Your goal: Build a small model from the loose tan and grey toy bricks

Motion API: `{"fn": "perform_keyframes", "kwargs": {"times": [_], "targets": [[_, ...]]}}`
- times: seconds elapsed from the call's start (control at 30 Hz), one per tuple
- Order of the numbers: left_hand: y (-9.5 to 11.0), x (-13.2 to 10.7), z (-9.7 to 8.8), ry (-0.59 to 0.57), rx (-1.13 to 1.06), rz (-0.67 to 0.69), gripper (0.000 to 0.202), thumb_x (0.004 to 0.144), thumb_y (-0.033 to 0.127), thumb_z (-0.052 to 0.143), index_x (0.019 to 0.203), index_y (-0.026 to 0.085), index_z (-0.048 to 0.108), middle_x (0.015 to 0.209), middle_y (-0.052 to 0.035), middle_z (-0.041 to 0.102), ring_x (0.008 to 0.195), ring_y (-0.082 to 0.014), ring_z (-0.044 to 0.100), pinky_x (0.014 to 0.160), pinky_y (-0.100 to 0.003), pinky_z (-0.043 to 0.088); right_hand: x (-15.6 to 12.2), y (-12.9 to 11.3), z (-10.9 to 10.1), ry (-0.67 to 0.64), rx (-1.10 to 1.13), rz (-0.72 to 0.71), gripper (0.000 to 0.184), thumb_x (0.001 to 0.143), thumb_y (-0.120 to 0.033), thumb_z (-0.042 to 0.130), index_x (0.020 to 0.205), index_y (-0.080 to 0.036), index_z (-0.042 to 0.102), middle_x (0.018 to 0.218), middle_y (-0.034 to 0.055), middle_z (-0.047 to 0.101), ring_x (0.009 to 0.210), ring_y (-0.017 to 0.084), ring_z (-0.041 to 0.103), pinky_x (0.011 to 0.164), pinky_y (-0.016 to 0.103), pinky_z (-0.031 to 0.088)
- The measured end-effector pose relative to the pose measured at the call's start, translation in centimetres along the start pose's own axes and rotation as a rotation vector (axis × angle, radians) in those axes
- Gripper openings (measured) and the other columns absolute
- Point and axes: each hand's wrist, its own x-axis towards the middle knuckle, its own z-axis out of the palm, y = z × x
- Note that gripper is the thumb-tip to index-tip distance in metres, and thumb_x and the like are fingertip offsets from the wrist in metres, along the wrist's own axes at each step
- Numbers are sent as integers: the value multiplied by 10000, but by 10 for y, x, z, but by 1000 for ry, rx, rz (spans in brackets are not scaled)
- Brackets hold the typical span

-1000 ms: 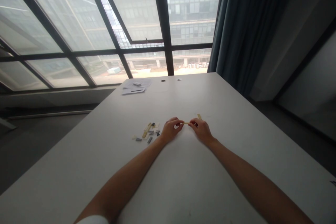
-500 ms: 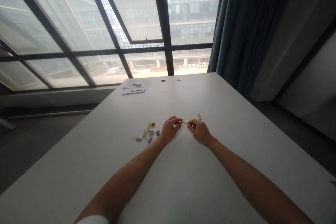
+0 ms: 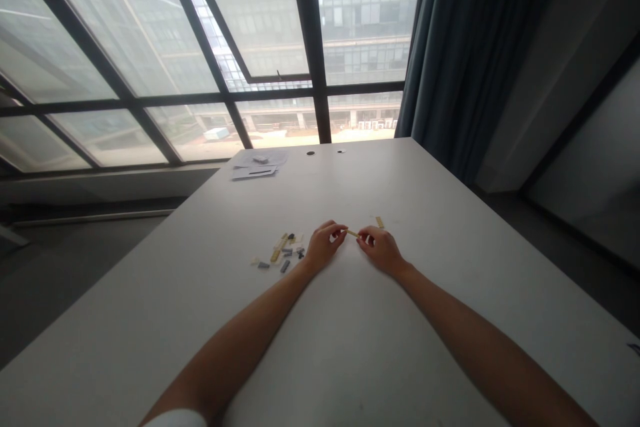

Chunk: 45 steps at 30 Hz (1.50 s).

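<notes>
Between my two hands is a thin tan building-block piece [image 3: 353, 233], held at both ends just over the white table. My left hand [image 3: 324, 242] pinches its left end between thumb and fingertips. At the right end, the fingers of my right hand [image 3: 380, 249] are closed on it. Beyond my right hand lies a yellowish plate piece [image 3: 379, 221]. To the left of my left hand is a loose group of small pieces, with a long yellow strip [image 3: 279, 248], a grey brick [image 3: 285, 266], another grey brick [image 3: 263, 265] and small black bits [image 3: 301, 253].
The white table [image 3: 320, 347] reaches to the windows. Papers [image 3: 257, 165] lie at its far left corner. A round dark grommet [image 3: 311, 153] and a small black-and-white item [image 3: 341, 151] are near the far edge. A dark blue curtain [image 3: 445, 67] hangs at the right.
</notes>
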Motion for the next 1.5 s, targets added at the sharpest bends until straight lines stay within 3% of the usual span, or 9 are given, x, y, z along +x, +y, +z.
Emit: {"fn": "perform_keyframes", "kwargs": {"times": [0.6, 0.73, 0.83, 0.97, 1.13, 1.33, 1.5], "targets": [[2, 1, -2, -21, -8, 3, 148, 918, 240, 627, 997, 198, 746, 793, -17, 638, 716, -117, 572, 672, -227, 460, 2, -5, -2, 52, -32, 1, 104, 872, -263, 584, 846, -221, 676, 771, -8, 685, 605, 129, 554, 658, 276, 461], [3, 2, -3, 0, -2, -24, 168, 920, 245, 612, 1007, 197, 747, 777, -14, 630, 691, -114, 560, 649, -225, 451, 10, -11, -16, 108, -97, 16, 126, 868, -281, 579, 845, -223, 689, 790, 12, 702, 637, 147, 581, 657, 278, 449], [4, 2, -3, 2, -9, -32, 186, 931, 247, 584, 1007, 196, 746, 775, -16, 626, 694, -115, 557, 639, -223, 442, 20, -11, -34, 209, -118, 104, 148, 852, -310, 587, 840, -215, 700, 800, 34, 717, 637, 160, 592, 630, 279, 436], [4, 2, -2, -12, -22, -26, 197, 934, 235, 566, 1009, 192, 743, 783, -18, 622, 704, -116, 554, 641, -222, 436, 33, 3, -55, 373, -134, 215, 204, 842, -366, 589, 841, -202, 711, 809, 53, 727, 656, 182, 603, 620, 290, 424], [5, 2, -2, -23, -34, -44, 206, 941, 229, 554, 1014, 188, 743, 781, -16, 610, 717, -118, 553, 641, -218, 431, 36, 34, -61, 430, -192, 313, 214, 828, -355, 602, 863, -185, 726, 839, 52, 737, 678, 181, 598, 665, 293, 428], [5, 2, -2, -29, -24, -56, 206, 939, 220, 552, 1014, 189, 742, 778, -13, 606, 700, -114, 542, 623, -214, 422, 29, 62, -45, 360, -327, 356, 167, 818, -303, 643, 838, -175, 749, 873, 75, 739, 809, 205, 624, 733, 289, 432], [4, 1, -1, -32, -12, -56, 212, 930, 201, 548, 1017, 190, 741, 784, -14, 617, 701, -115, 539, 625, -214, 421, 25, 66, -37, 254, -409, 438, 145, 816, -323, 678, 800, -202, 755, 832, 61, 744, 792, 204, 630, 704, 284, 414]]}}
